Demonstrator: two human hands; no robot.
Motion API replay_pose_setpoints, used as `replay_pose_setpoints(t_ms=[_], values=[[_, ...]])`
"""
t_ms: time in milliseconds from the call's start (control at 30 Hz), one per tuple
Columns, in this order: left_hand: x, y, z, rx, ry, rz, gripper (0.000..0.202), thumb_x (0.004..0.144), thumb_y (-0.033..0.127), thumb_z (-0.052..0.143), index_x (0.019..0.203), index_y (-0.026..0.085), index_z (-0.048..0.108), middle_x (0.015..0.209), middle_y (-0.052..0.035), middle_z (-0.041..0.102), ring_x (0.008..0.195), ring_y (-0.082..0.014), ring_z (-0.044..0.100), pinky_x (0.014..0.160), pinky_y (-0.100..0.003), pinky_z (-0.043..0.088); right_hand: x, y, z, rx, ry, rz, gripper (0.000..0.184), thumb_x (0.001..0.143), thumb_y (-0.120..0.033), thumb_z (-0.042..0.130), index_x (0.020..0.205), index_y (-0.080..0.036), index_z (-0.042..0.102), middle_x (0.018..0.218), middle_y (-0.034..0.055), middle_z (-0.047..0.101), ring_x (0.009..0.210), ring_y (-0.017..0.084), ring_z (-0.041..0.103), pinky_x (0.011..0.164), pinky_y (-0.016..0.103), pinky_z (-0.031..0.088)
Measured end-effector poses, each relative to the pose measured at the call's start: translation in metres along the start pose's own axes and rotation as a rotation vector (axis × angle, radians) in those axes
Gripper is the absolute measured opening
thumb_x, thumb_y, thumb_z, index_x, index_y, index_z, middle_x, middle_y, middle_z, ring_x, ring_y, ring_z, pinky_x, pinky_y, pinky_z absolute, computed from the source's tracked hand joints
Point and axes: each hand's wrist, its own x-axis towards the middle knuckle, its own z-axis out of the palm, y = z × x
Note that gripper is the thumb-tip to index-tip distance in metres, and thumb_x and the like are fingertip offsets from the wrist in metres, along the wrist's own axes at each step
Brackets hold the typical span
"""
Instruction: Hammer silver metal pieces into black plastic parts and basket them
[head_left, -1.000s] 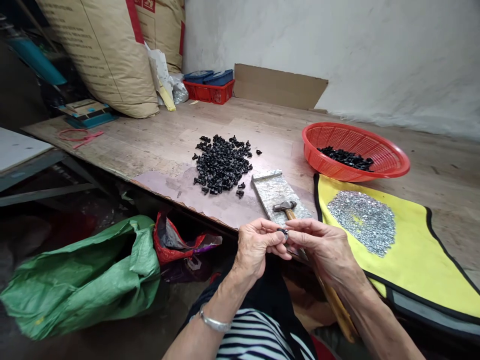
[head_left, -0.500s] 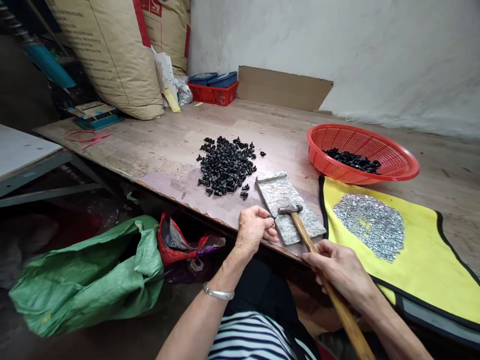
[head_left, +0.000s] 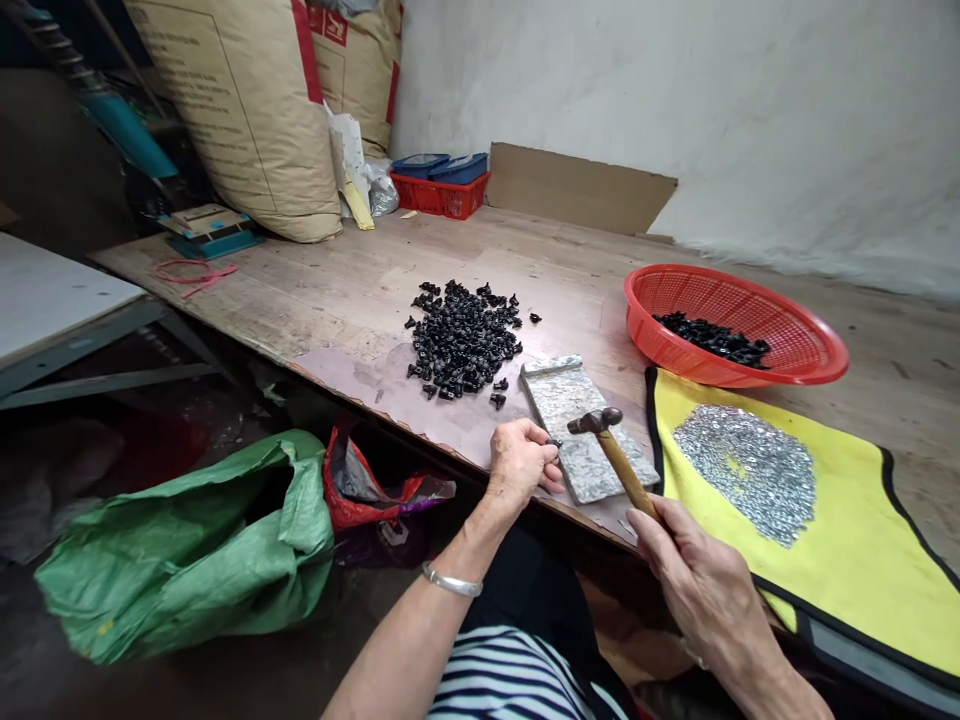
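A small black plastic part (head_left: pixel 554 443) is pinched in the fingertips of my left hand (head_left: pixel 523 458), at the left edge of a flat stone slab (head_left: pixel 592 468). My right hand (head_left: pixel 694 560) is wrapped round the wooden handle of a hammer (head_left: pixel 626 472). The hammer's metal head is raised a little above the slab, just right of my left fingers. Beyond my left hand lies a loose pile of black plastic parts (head_left: pixel 463 338). To the right, many tiny silvery metal pieces (head_left: pixel 750 470) are spread on a yellow cloth (head_left: pixel 862 540) with black edging.
A red plastic basket (head_left: pixel 810 370) holding more black parts stands behind the cloth. At the back are a red crate (head_left: pixel 442 197) with blue boxes, a cardboard strip (head_left: pixel 577 190) and large paper sacks (head_left: pixel 240 120). A green sack (head_left: pixel 195 550) lies below the table's front edge.
My right hand has lifted the hammer, so its head is higher off the slab. The left hand still pinches the black part by the slab. The whole view has shifted slightly.
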Motion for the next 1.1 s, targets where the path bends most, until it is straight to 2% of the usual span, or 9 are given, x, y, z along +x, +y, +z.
replay_pose_setpoints(t_ms=[133,300,433,533,700,867,1000,1067,1100], values=[[0.001,-0.003,0.002,0.008,0.046,0.029,0.02,0.057,0.011,0.065,0.064,0.016,0.046,0.039,0.0048,0.05,0.028,-0.0105,0.048,0.029,-0.021,0.043,-0.003,-0.002,-0.001,-0.292,0.097,-0.202,0.032,0.082,-0.043,0.044,0.098,-0.024,0.064,0.075,0.0057,0.069,0.063,0.022,0.065,0.052,0.028,0.046],[0.003,-0.006,0.003,0.023,0.053,0.032,0.019,0.058,0.01,0.064,0.064,0.016,0.047,0.037,0.0052,0.05,0.029,-0.011,0.049,0.03,-0.021,0.044,-0.011,-0.014,-0.003,-0.384,0.332,-0.392,0.04,0.088,-0.036,0.041,0.12,-0.019,0.057,0.103,0.0102,0.068,0.079,0.022,0.067,0.065,0.028,0.05],[0.004,-0.006,0.003,0.023,0.072,0.036,0.018,0.058,0.009,0.061,0.061,0.016,0.045,0.033,0.0061,0.046,0.028,-0.0122,0.048,0.03,-0.023,0.044,-0.014,-0.015,0.011,-0.666,0.226,-0.393,0.04,0.089,-0.029,0.035,0.116,-0.015,0.061,0.077,0.0099,0.07,0.048,0.021,0.062,0.042,0.029,0.041],[0.003,-0.005,0.003,0.021,0.068,0.037,0.017,0.058,0.007,0.058,0.06,0.016,0.044,0.032,0.0064,0.045,0.027,-0.0122,0.047,0.03,-0.025,0.045,-0.012,-0.012,0.016,-0.799,0.176,-0.36,0.04,0.089,-0.029,0.035,0.116,-0.015,0.061,0.069,0.009,0.069,0.042,0.022,0.06,0.036,0.029,0.035],[0.002,-0.004,0.003,0.012,0.055,0.051,0.016,0.057,0.005,0.055,0.062,0.016,0.045,0.036,0.0049,0.049,0.029,-0.0119,0.049,0.03,-0.024,0.046,-0.012,-0.007,0.011,-0.71,0.258,-0.36,0.041,0.089,-0.031,0.036,0.119,-0.015,0.06,0.094,0.0116,0.071,0.051,0.021,0.065,0.043,0.028,0.044],[0.002,-0.003,0.003,0.028,0.071,0.051,0.017,0.058,0.005,0.057,0.062,0.016,0.045,0.035,0.0055,0.048,0.029,-0.0121,0.049,0.029,-0.024,0.045,-0.012,-0.011,0.003,-0.605,0.259,-0.409,0.038,0.089,-0.029,0.037,0.116,-0.015,0.061,0.093,0.01,0.071,0.059,0.02,0.067,0.047,0.026,0.047],[0.002,-0.004,0.003,0.052,0.06,0.032,0.017,0.059,0.002,0.055,0.062,0.016,0.046,0.032,0.0052,0.047,0.028,-0.0126,0.048,0.029,-0.024,0.045,-0.015,-0.022,0.002,-0.442,0.484,-0.539,0.037,0.088,-0.029,0.044,0.121,-0.017,0.056,0.105,0.0088,0.068,0.08,0.019,0.068,0.066,0.025,0.052],[0.002,-0.004,0.003,0.053,0.064,0.032,0.018,0.06,0.0,0.054,0.062,0.016,0.045,0.032,0.0053,0.046,0.028,-0.0123,0.048,0.03,-0.024,0.045,-0.016,-0.024,0.008,-0.488,0.536,-0.552,0.036,0.089,-0.026,0.044,0.12,-0.015,0.057,0.1,0.009,0.07,0.067,0.017,0.067,0.059,0.024,0.05],[0.002,-0.004,0.002,0.052,0.068,0.034,0.018,0.06,0.0,0.054,0.062,0.016,0.045,0.032,0.0057,0.046,0.028,-0.0121,0.048,0.03,-0.024,0.046,-0.016,-0.023,0.012,-0.561,0.506,-0.539,0.035,0.089,-0.023,0.042,0.118,-0.015,0.059,0.092,0.0083,0.071,0.056,0.015,0.064,0.05,0.023,0.047]])
